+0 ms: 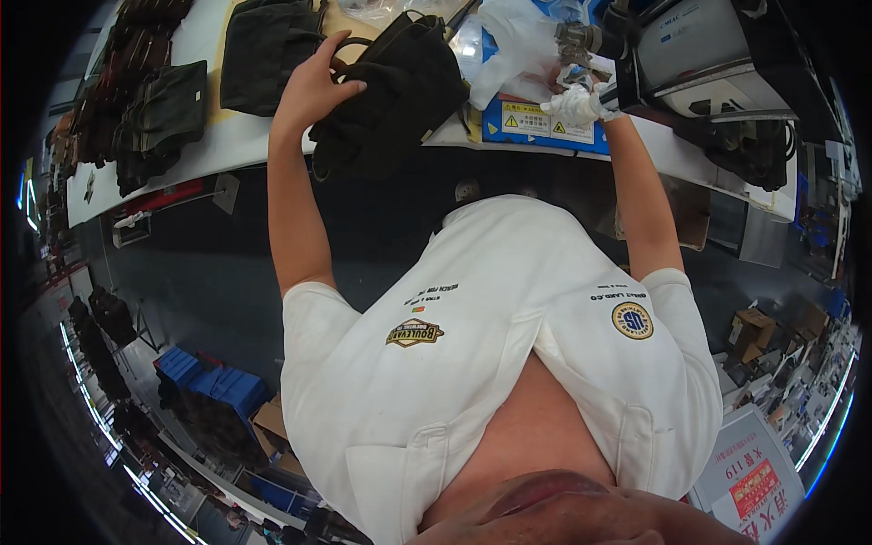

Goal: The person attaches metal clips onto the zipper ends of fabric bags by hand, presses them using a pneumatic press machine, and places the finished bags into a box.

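A dark, soft handbag (395,95) with thin looped handles tilts over the near edge of the table. My left hand (318,86) is at its left side, touching it near a handle. Its thumb and forefinger are spread apart; the other fingers are partly hidden. My right hand (595,102) reaches beside a machine head, among crumpled clear plastic (518,45) and above a blue panel (536,127) with yellow warning labels. A white covering, perhaps a glove or cloth, lies over the right fingers, so their grip does not show.
Another dark bag (268,54) lies flat on the white table (241,145). Several dark and brown bags (159,113) are stacked at the far left. The machine's grey housing (695,50) juts in at the upper right. Blue crates (213,386) stand at the lower left.
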{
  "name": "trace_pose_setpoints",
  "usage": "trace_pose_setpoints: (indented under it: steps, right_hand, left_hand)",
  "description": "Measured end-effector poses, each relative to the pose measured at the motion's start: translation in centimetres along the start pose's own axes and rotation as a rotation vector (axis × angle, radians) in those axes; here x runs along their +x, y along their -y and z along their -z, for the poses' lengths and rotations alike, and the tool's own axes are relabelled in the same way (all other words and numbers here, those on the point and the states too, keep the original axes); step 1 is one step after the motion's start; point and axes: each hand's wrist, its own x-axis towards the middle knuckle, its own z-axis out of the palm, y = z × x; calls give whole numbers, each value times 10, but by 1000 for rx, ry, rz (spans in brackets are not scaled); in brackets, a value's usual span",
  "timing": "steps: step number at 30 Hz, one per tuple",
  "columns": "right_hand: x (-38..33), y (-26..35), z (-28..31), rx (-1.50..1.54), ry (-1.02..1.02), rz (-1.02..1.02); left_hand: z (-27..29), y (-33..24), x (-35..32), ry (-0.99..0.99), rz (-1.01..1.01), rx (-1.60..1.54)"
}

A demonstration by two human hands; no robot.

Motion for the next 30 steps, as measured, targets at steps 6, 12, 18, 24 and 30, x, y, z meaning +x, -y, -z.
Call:
trace_pose_setpoints:
  steps: [6, 12, 18, 24, 30]
  right_hand:
    - [-21, -4, 1, -122, -202, -5]
    - [-65, -8, -7, -200, -351, -83]
    - [-75, -7, 11, -230, -411, -60]
    - [-70, 28, 60, 760, -703, -35]
    - [-48, 167, 131, 559, -864, 69]
  left_hand:
    - [-6, 5, 5, -169, -94, -25]
    - [5, 0, -14, -143, 236, -673]
    - [-18, 26, 4, 40, 260, -705]
    - [-24, 0, 60, -44, 42, -67]
    - [-59, 2, 78, -314, -166, 172]
